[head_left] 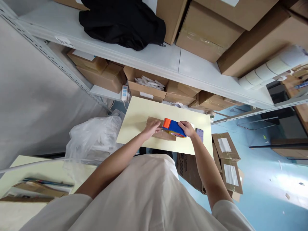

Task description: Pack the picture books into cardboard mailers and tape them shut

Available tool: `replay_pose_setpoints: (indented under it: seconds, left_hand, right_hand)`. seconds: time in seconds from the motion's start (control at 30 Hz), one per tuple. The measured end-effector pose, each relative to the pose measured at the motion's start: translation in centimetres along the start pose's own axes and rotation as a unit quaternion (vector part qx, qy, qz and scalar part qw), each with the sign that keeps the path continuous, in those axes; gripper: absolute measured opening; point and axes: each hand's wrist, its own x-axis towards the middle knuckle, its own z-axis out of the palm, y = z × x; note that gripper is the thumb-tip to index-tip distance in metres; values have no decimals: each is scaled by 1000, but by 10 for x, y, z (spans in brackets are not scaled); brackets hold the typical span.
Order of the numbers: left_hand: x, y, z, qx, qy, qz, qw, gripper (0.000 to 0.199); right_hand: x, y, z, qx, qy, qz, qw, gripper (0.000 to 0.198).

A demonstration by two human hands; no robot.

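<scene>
On table (134,122), right hand (187,128) grips tape dispenser (173,127), half-hiding box (158,132) under flat left hand (151,127).

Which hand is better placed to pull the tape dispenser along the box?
Right, probably. The right hand already grips the tape dispenser, while the left hand lies flat on the cardboard box, steadying it.

On my feed the tape dispenser (173,127) is blue with an orange end, sitting over a plain brown cardboard parcel (161,133) on the pale cream counter (139,115). I see a black-screened phone (199,134) at the counter edge, a black garment (122,22) on the grey-white shelf (154,57), and brown boxes (207,32) all round. The floor (264,179) is light blue, the plastic bag (93,138) clear white, my sleeves white.
</scene>
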Motion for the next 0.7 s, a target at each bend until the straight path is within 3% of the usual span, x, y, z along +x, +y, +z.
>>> replay_pose_setpoints:
  seconds: [0.07, 0.13, 0.37, 0.53, 0.7]
  left_hand:
    - [5, 4, 5, -70, -32, -75, 994, 37]
    - [9, 8, 9, -80, -41, -101, 991, 28]
    - [13, 15, 8, -10, 39, -28, 999, 7]
    - [5, 13, -37, 25, 139, 53, 989, 16]
    - [2, -3, -92, 27, 198, 51, 978, 29]
  right_hand:
    - [-2, 0, 1, -16, -1, -12, 1000, 52]
    - [-4, 0, 1, -28, 1, -18, 999, 52]
    - [-8, -6, 6, -88, 21, -44, 995, 50]
    - [-13, -16, 4, -154, 20, -77, 985, 49]
    - [-19, -14, -2, -218, 30, -82, 972, 48]
